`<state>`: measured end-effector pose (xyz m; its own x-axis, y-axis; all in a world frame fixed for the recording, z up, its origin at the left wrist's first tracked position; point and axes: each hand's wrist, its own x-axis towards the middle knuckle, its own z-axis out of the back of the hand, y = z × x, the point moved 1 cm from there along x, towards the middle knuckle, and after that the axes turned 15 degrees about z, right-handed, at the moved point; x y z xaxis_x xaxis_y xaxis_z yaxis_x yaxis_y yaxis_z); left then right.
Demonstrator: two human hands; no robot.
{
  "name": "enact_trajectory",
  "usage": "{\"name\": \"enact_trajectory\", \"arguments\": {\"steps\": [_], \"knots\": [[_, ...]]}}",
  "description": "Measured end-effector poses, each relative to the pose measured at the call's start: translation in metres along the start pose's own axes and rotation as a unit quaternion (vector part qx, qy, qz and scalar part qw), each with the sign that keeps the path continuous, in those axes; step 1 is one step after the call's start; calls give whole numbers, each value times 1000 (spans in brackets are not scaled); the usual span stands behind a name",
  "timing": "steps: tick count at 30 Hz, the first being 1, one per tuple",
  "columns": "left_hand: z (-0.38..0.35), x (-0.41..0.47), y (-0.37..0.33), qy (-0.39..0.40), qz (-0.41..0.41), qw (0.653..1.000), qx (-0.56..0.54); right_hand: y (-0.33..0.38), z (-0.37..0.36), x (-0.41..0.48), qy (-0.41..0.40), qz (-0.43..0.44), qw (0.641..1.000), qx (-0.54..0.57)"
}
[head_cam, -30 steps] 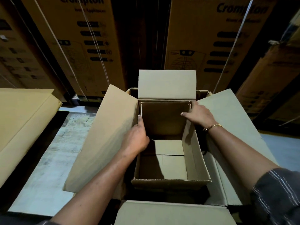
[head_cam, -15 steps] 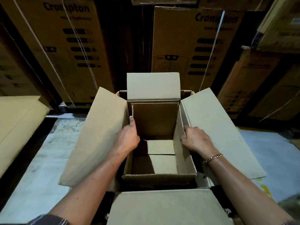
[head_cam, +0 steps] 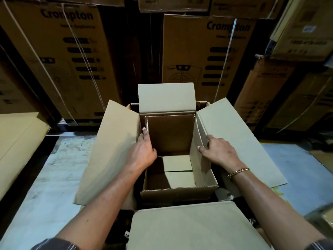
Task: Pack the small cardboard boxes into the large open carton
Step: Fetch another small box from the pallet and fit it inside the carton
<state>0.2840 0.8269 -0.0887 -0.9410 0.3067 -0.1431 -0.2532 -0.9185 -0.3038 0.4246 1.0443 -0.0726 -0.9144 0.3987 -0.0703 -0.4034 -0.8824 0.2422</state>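
The large open carton [head_cam: 108, 150] stands in front of me with all four flaps spread outward. Inside it sits a smaller open-topped cardboard box [head_cam: 178, 193], its bottom flaps visible within. My left hand [head_cam: 142, 154] holds the small box's left wall, fingers between that wall and the carton and thumb toward the inside. On the opposite side my right hand [head_cam: 219, 150] pinches the right wall, thumb inside and fingers outside. A gold bracelet is on the right wrist.
Tall printed cartons [head_cam: 207, 51] are stacked close behind the large carton and to the right. A slanted flat cardboard sheet [head_cam: 18, 141] lies at the left. The pale worn floor [head_cam: 45, 186] shows on both sides. The carton's near flap [head_cam: 189, 228] lies just below my forearms.
My right hand has slid from the small box's far right corner back along the right wall toward me. My left hand has stayed on the left wall.
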Motion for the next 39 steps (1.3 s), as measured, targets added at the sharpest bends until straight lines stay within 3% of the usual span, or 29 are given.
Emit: {"name": "enact_trajectory", "arguments": {"steps": [7,14,22,32,39], "knots": [[24,-12,14,-40,-54,995,-75,1,23,-25,-67,42,995,67],[72,-66,41,-110,-68,978,-163,22,45,-47,-83,109,980,145],[112,-130,112,-191,4,947,-259,79,46,-83,-61,141,906,395],[140,-193,258,-253,102,897,-347,283,11,-107,9,260,823,504],[179,-227,438,-289,195,859,-374,473,-45,-99,65,308,779,542]]}}
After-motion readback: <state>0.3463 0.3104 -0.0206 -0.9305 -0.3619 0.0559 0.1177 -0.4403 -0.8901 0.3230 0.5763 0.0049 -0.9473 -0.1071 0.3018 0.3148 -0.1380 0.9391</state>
